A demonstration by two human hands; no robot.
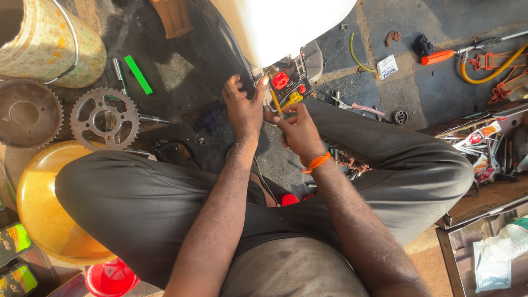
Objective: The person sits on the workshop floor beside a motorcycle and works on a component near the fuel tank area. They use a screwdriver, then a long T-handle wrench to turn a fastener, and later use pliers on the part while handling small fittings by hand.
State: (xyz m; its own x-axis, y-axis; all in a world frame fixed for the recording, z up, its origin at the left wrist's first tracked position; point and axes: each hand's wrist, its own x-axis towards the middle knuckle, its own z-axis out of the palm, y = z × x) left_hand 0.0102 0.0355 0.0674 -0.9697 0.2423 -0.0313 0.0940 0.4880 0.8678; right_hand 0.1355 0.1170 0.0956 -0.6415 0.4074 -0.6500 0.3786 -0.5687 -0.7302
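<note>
Oily concrete floor, littered: two toothed steel sprockets (104, 119), orange-handled tool (438, 56), yellow hose (495, 70). I am sitting cross-legged, my left hand (243, 107) bracing the switch cluster (286, 88) under the white body (280, 25), fingers spread. My right hand (300, 132) is pinching a thin yellow-handled screwdriver (275, 100), probing the red-buttoned plastic; next likely needs steady seating.

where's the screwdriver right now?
In the head view, centre frame: the yellow-handled screwdriver is gripped in the right hand, its far end at the switch unit with the red button. The left hand braces that unit just to its left.
</note>
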